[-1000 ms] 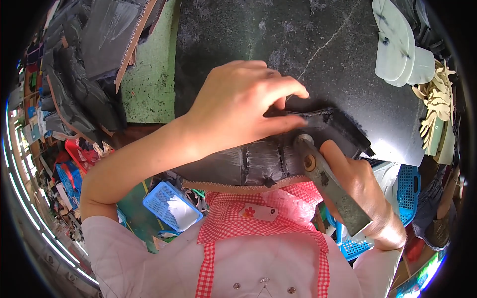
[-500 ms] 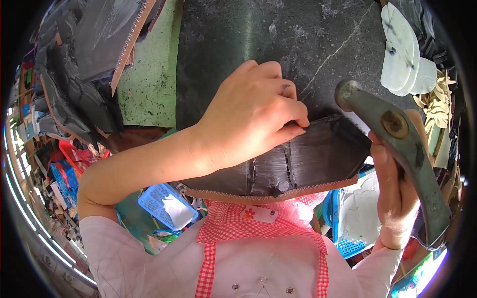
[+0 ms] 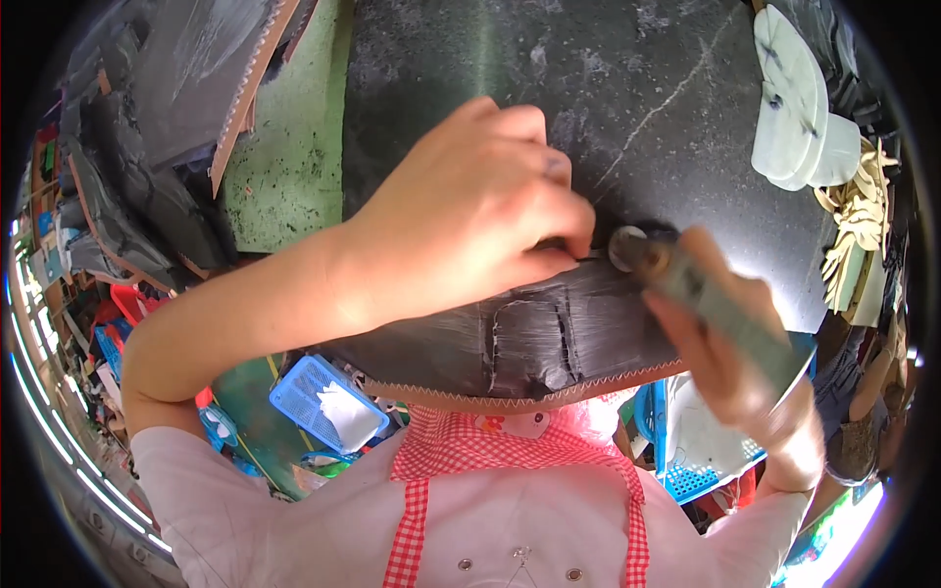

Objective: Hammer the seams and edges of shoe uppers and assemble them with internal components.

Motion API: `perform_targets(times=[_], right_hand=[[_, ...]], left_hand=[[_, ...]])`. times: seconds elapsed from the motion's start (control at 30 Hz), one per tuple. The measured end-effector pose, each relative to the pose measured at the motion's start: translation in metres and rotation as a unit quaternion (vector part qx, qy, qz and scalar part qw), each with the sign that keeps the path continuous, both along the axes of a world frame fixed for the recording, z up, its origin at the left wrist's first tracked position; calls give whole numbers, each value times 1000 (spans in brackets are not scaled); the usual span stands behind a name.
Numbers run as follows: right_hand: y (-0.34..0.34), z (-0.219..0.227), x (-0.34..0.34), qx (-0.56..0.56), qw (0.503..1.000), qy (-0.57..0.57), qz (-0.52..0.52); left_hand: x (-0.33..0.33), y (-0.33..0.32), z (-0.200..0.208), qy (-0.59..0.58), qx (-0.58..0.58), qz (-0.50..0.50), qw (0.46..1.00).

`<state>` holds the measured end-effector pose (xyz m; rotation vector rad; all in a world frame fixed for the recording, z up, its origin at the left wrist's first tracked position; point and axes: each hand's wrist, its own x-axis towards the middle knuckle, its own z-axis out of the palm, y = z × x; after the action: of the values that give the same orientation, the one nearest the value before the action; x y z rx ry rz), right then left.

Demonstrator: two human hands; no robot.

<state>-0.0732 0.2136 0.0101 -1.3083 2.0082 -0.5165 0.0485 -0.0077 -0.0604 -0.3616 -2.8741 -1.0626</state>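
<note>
A black leather-like piece (image 3: 618, 323) with a brown zigzag-stitched border lies along the near edge of a dark slab (image 3: 529, 59). It overhangs toward my apron, and two slits cross its middle. My left hand (image 3: 480, 206) is closed at its far edge, fingers curled in a pinch; the fingertips hide the spot they press. In my right hand (image 3: 735, 333), smeared by motion, is a metal hammer (image 3: 720, 314). The round face of the hammer is down at the piece's far edge, just right of my left fingers. I cannot tell whether it touches.
Similar dark pieces (image 3: 176, 88) are heaped at the left beside a green board (image 3: 294, 167). White rounded templates (image 3: 789, 98) and beige strips (image 3: 853, 211) lie at the right. Below the slab are a blue basket (image 3: 294, 387) and another blue basket (image 3: 691, 485) holding white pieces.
The hammer has swung down and leftward from its raised place at the right to the piece's far edge. My left hand has shifted slightly left, still closed.
</note>
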Motion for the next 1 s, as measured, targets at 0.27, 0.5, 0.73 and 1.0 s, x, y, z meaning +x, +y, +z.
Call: perform_targets(times=[0.27, 0.5, 0.73, 1.0], right_hand=[[-8, -5, 6, 17, 999, -23, 23], [-8, -17, 16, 18, 999, -40, 8], [-17, -9, 13, -15, 996, -74, -44], [-25, -10, 13, -34, 993, -102, -39]], left_hand=[[-2, -10, -8, 58, 29, -18, 998], [7, -10, -9, 145, -55, -47, 987], [26, -3, -4, 105, -63, 6, 992], [41, 1, -3, 109, -86, 47, 989]])
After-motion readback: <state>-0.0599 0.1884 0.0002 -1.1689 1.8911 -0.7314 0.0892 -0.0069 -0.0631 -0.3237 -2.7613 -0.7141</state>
